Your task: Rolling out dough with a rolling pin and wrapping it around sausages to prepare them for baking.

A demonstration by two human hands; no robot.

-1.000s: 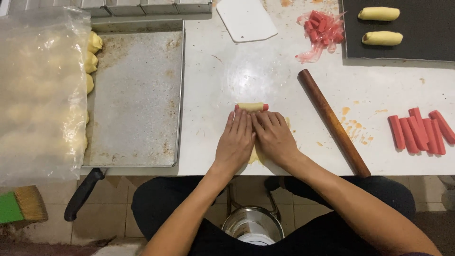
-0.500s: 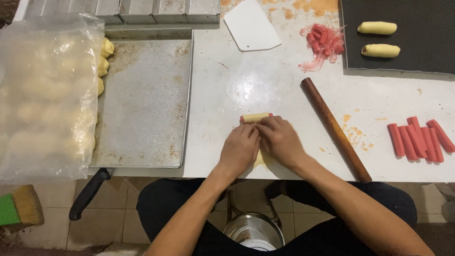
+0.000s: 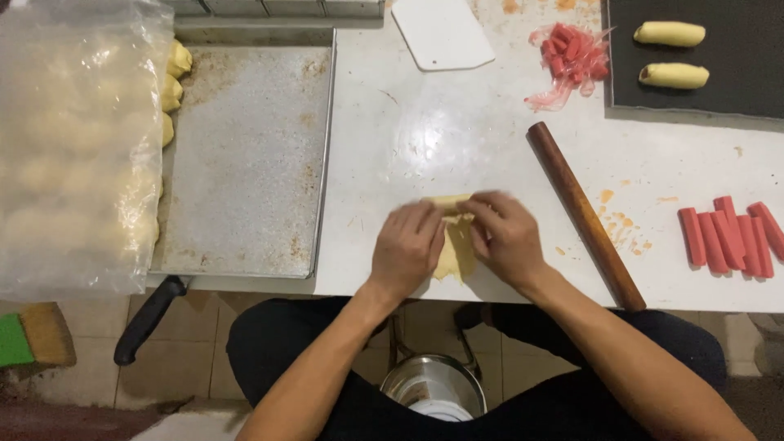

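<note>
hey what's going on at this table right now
A person has both hands on a flat piece of yellow dough on the white table: the left hand and the right hand press on its rolled far edge. A wooden rolling pin lies just right of them, with red sausage sticks beyond. Two finished rolls sit on a dark tray, and a metal baking tray lies to the left.

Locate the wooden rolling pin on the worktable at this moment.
In the head view, the wooden rolling pin lies diagonally on the white table, just right of the right hand, between it and the red sausages.
</note>
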